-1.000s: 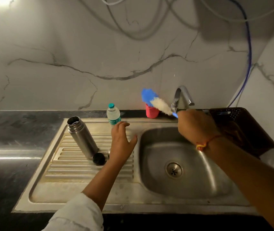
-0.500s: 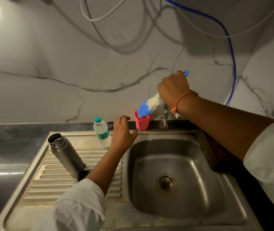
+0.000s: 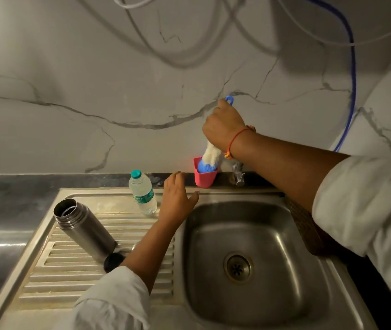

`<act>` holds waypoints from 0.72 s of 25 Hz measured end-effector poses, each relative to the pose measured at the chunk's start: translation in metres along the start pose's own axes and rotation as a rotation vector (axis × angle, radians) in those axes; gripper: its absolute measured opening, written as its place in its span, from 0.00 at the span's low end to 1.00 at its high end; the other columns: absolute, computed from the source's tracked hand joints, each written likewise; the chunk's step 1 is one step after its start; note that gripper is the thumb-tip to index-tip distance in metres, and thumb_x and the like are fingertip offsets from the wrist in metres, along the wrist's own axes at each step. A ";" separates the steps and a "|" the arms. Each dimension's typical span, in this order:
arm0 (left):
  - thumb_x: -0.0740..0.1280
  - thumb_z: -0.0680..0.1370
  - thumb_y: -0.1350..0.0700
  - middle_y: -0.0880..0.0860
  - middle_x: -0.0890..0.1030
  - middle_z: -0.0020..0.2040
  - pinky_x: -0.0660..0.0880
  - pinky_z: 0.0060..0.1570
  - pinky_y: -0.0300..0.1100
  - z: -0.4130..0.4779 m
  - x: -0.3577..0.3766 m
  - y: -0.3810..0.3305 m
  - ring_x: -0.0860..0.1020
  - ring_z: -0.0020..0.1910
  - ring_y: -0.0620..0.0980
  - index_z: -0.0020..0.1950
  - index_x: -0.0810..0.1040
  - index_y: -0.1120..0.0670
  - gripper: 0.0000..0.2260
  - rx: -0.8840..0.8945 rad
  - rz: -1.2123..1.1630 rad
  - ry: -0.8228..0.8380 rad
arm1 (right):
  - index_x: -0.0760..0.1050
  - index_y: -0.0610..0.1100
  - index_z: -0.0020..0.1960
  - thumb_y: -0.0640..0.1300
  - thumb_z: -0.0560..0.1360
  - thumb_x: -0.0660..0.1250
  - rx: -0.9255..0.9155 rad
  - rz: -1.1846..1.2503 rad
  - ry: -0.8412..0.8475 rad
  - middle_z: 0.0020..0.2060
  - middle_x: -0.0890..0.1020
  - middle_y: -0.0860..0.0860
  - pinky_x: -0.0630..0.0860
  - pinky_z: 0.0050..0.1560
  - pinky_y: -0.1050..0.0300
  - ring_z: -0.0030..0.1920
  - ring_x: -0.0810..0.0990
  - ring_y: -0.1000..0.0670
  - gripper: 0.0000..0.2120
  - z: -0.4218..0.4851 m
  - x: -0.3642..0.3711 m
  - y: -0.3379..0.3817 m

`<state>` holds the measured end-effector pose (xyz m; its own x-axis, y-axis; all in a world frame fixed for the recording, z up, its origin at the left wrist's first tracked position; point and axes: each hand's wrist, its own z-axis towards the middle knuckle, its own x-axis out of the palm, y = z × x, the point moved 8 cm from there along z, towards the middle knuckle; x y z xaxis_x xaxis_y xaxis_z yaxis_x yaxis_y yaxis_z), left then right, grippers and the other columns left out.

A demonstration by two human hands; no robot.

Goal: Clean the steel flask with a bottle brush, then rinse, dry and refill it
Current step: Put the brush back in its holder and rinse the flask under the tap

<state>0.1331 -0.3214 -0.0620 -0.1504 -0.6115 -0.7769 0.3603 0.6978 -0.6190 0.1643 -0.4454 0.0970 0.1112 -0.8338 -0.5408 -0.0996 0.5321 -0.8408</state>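
Right hand (image 3: 224, 126): closed in a fist round the handle of the brush (image 3: 211, 154); blue loop end of the handle pokes out of the fist at 12 o'clock; bristles hang from the fist at 6 o'clock, white section exposed, blue tip down inside the red cup (image 3: 205, 178); red thread (image 3: 233, 139) on that wrist.

Cup: upright on the dark ledge at 11 o'clock of the basin (image 3: 273, 294); tap (image 3: 238, 173) just beside it at its 3 o'clock, partly hidden by the right forearm.

Left hand (image 3: 177, 198): palm down, fingers spread and loosely straight, holding nothing; sits over the rim at 10 o'clock of the basin, fingertips toward the ledge; contact with the steel cannot be told.

Flask (image 3: 85, 228): stands on its base on the drainboard (image 3: 70, 270), at 9 o'clock of the basin, well apart from both hands; mouth uncovered, dark inside. Black cap (image 3: 113, 261) just beside the flask's base at 5 o'clock, partly hidden by the left arm.

Water bottle (image 3: 143, 192): clear plastic, teal cap on, upright at the rear of the drainboard, between flask and left hand, at 1 o'clock of the flask.

Drain (image 3: 237, 267) at the basin floor's centre; brown basket (image 3: 306, 227) at 3 o'clock of the basin, mostly under the right sleeve; blue hose (image 3: 352, 79) runs down the marble wall at 2 o'clock of the frame.
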 end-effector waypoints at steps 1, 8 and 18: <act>0.73 0.79 0.50 0.55 0.66 0.78 0.63 0.76 0.50 0.002 0.002 0.003 0.63 0.77 0.55 0.77 0.66 0.55 0.30 -0.004 0.000 0.004 | 0.75 0.47 0.43 0.42 0.77 0.63 -0.026 -0.018 0.011 0.41 0.82 0.49 0.68 0.58 0.48 0.46 0.78 0.46 0.05 0.005 0.005 0.008; 0.73 0.79 0.48 0.55 0.66 0.78 0.64 0.77 0.50 0.005 0.008 0.017 0.63 0.77 0.55 0.78 0.65 0.54 0.31 -0.027 0.010 0.021 | 0.80 0.45 0.45 0.43 0.76 0.68 -0.011 -0.083 -0.053 0.42 0.83 0.47 0.70 0.62 0.45 0.48 0.79 0.43 0.03 0.033 0.019 0.005; 0.72 0.79 0.46 0.53 0.64 0.79 0.63 0.76 0.50 -0.002 0.000 0.017 0.63 0.78 0.54 0.78 0.64 0.52 0.31 -0.026 0.019 0.016 | 0.80 0.46 0.58 0.45 0.75 0.70 0.091 0.009 -0.204 0.70 0.73 0.41 0.53 0.76 0.36 0.75 0.63 0.39 0.12 0.017 0.037 0.008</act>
<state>0.1370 -0.3088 -0.0734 -0.1583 -0.5920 -0.7903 0.3390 0.7191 -0.6066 0.1844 -0.4691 0.0698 0.3091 -0.7871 -0.5338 -0.0124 0.5579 -0.8298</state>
